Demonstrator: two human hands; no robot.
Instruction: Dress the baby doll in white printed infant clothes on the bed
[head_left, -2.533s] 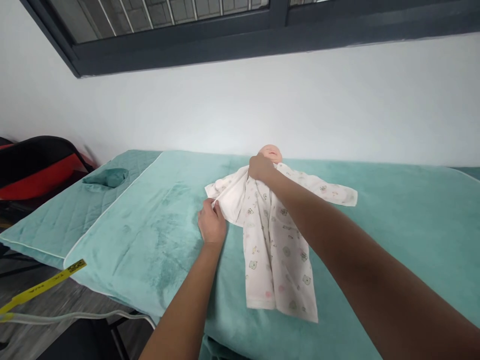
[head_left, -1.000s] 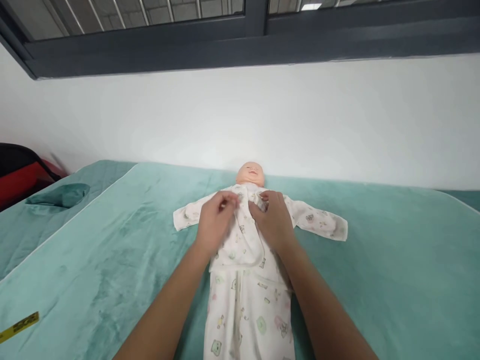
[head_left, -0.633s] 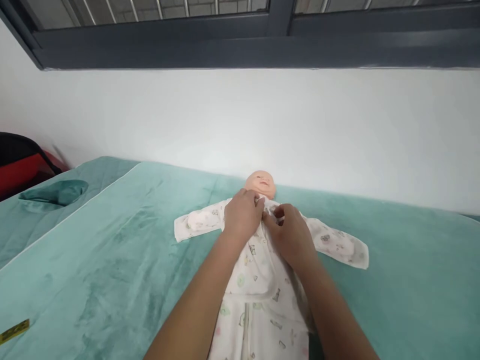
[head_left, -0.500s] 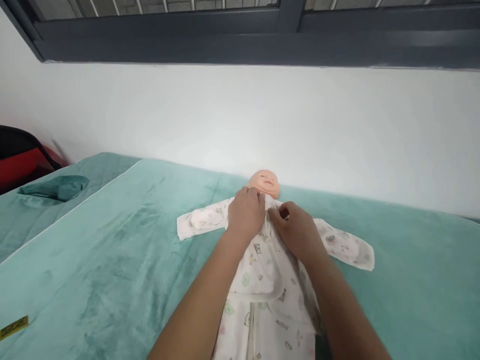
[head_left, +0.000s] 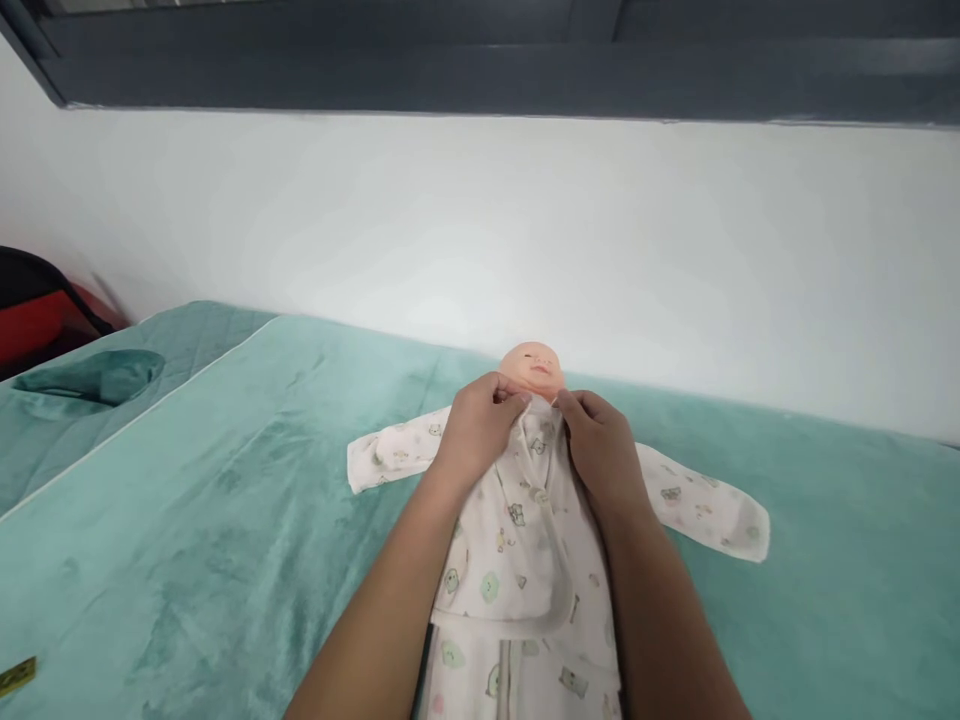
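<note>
A baby doll (head_left: 534, 366) lies face up, its head toward the wall. It wears a white wrap-front top (head_left: 517, 540) printed with small animals and shapes, over white printed trousers (head_left: 480, 680). Both sleeves stretch out sideways. At the neck, my left hand (head_left: 480, 425) pinches one side of the collar between thumb and fingers. My right hand (head_left: 604, 445) pinches the collar's other side, just below the doll's chin. Between the hands, the overlapping front of the top shows. My forearms cover parts of the doll's sides.
A green plush cover (head_left: 247, 540) spreads under the doll, with a quilted section at the left holding a dark green hollow (head_left: 90, 380). A red and black bag (head_left: 37, 310) sits at the far left. The white wall (head_left: 420, 220) and dark window frame (head_left: 375, 60) stand behind.
My right hand has moved up from the chest to the collar edge by the chin. My left hand has shifted slightly left, and the neckline between them is spread wider.
</note>
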